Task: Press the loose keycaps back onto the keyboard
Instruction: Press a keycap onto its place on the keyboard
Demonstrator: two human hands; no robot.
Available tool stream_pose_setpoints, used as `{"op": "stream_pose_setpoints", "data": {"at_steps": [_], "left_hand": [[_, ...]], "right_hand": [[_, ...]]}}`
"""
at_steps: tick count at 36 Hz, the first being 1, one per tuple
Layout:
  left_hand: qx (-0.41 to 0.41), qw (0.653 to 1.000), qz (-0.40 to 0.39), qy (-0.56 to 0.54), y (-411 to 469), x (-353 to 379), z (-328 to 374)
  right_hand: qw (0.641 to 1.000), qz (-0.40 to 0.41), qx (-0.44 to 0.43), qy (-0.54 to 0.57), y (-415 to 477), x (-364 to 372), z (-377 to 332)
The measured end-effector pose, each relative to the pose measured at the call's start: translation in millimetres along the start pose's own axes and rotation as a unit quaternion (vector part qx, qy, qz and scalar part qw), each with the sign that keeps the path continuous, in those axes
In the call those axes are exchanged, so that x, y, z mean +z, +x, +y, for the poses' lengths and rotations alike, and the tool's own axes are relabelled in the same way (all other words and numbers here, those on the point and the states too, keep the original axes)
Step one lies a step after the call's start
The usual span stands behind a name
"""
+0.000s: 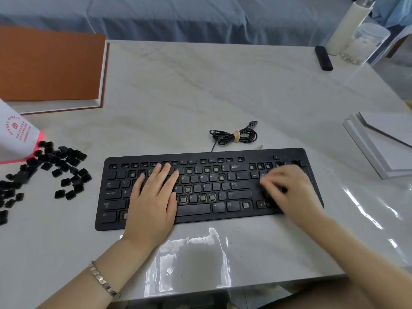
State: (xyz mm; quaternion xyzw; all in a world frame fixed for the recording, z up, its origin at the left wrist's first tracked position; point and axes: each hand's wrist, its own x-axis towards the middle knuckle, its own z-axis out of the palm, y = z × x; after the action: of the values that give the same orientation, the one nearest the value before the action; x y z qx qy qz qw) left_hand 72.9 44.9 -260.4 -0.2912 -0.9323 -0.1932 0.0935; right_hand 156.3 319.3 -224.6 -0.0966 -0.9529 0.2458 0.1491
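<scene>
Pale marble-look table (200,90) under a clear glossy cover, blue cloth behind it. We note the black keyboard (245,153) near the front edge, its long axis running left to right.

Left hand (153,197) lies flat on the keyboard's left half, fingers straight and together and pressing on the letter rows. It grips nothing. Right hand (292,188) is over the far right block of keys, blurred, with its fingers curled downward. We cannot tell whether it pinches a keycap or only presses. The two hands are well apart.

Many bare sockets (183,199) show across the function row, number row and bottom letter row, so we judge the job well short of done.

Loose keycaps (55,166) lie scattered on the table off the keyboard's left end, just beside it. Left hand is the nearer one. A fetch means a reach leftward, away from the board, and the right hand would have to cross the whole keyboard.

Containers:
- A white bag with red print (15,132) touches the far edge of the keycap scatter. Its contents are hidden.
- A clear jar (365,43) at the far right corner holds white bits, with a white bottle (350,25) beside it.

A coiled cable (234,137) lies just behind the keyboard.
</scene>
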Motion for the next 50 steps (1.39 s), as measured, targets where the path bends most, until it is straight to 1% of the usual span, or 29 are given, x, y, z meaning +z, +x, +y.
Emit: {"op": "stream_pose_setpoints", "data": {"at_steps": [4, 7, 9, 12, 14, 16, 20, 23, 25, 30, 32, 35, 37, 39, 41, 44, 50], "left_hand": [[-0.002, 1.0, -0.005, 0.003, -0.4, -0.9, 0.0], [-0.005, 1.0, -0.013, 0.01, 0.9, -0.5, 0.4], [-0.006, 1.0, -0.013, 0.011, 1.2, -0.7, 0.6], [-0.004, 1.0, -0.004, 0.009, 0.7, -1.2, 0.4], [-0.004, 1.0, -0.003, 0.009, 0.9, -1.4, 0.3], [-0.003, 1.0, -0.006, 0.011, 1.1, -1.3, -0.6], [-0.008, 1.0, -0.015, 0.011, 0.0, -1.5, -0.4], [-0.011, 1.0, -0.021, 0.012, 0.1, -1.6, 0.2], [-0.013, 1.0, -0.021, 0.01, 0.4, -1.5, 0.5], [-0.013, 1.0, -0.022, 0.011, 1.0, -1.5, 0.9], [-0.013, 1.0, -0.02, 0.011, 0.6, -1.4, 0.6], [-0.015, 1.0, -0.023, 0.011, 1.0, -0.7, 0.7], [-0.014, 1.0, -0.023, 0.009, 1.0, -1.3, 0.4], [-0.013, 1.0, -0.02, 0.008, 0.7, -1.6, 0.0], [-0.012, 1.0, -0.017, 0.007, 0.6, -1.5, 0.3], [-0.012, 1.0, -0.017, 0.003, 1.4, -0.8, 0.3], [-0.012, 1.0, -0.02, 0.0, 0.9, -1.0, 0.6]], "right_hand": [[0.989, -0.042, 0.14, 0.017, 63.1, -5.2, 7.7], [0.972, -0.091, 0.218, 0.01, 98.9, -0.2, 14.9], [0.959, -0.119, 0.256, 0.002, 114.5, 3.5, 15.1], [0.943, -0.166, 0.285, -0.046, 129.8, 5.2, 8.9], [0.932, -0.193, 0.295, -0.084, 136.2, 6.9, 7.6], [0.929, -0.196, 0.299, -0.093, 138.9, 8.9, 8.5], [0.934, -0.188, 0.298, -0.064, 137.5, 7.8, 11.0], [0.936, -0.169, 0.31, -0.001, 131.9, 6.4, 11.5], [0.933, -0.166, 0.318, 0.015, 130.7, 5.8, 11.0], [0.928, -0.186, 0.32, -0.037, 139.2, 4.8, -0.4], [0.93, -0.162, 0.33, -0.011, 141.5, 7.8, 3.7], [0.94, -0.086, 0.328, 0.038, 136.8, 11.8, 14.3], [0.945, -0.055, 0.32, 0.04, 132.3, 14.5, 21.9], [0.949, -0.043, 0.311, 0.028, 128.4, 15.0, 24.7], [0.95, -0.055, 0.308, -0.004, 126.6, 13.6, 24.1], [0.941, -0.1, 0.317, -0.062, 125.9, 10.7, 19.6], [0.927, -0.138, 0.346, -0.05, 134.1, 13.3, 11.6]]}}
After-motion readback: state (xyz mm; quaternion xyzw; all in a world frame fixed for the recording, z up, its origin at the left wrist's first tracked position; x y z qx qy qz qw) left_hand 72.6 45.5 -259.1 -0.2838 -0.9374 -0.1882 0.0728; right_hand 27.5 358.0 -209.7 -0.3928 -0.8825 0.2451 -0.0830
